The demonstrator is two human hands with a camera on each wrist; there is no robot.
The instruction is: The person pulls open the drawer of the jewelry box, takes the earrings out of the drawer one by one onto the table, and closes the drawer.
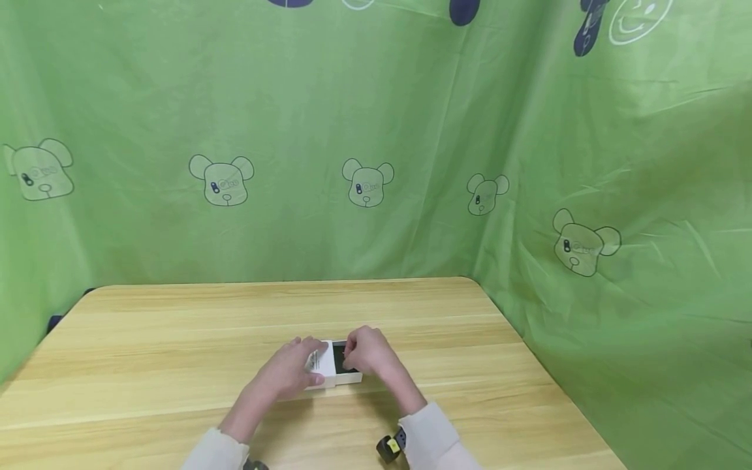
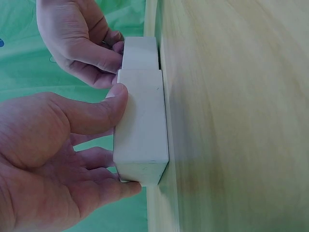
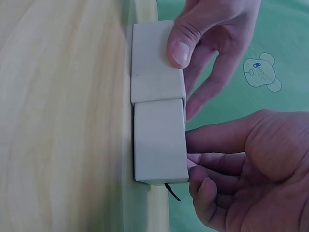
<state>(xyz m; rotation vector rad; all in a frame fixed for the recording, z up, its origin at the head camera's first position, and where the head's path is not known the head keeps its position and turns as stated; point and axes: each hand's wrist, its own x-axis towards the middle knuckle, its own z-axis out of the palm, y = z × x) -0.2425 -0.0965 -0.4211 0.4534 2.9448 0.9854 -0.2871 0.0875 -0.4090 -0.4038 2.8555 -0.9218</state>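
A small white box (image 1: pixel 322 365) lies on the table, its inner tray (image 1: pixel 352 377) slid partway out of the outer sleeve to the right. My left hand (image 1: pixel 292 367) grips the sleeve, with the thumb on its near side and the fingers over the top and far end. Bent at the tray's open top are the fingers of my right hand (image 1: pixel 367 351). Dark contents (image 1: pixel 339 356) show inside the tray beside them. I cannot tell whether the right fingertips pinch anything. Out of the tray's end pokes a short black cord (image 3: pixel 172 192).
The box rests on a light wood-grain table (image 1: pixel 176 339). Green curtains (image 1: pixel 294 98) printed with bear faces hang behind and beside it. A black strap device (image 1: pixel 389 448) with a yellow mark is on the right wrist.
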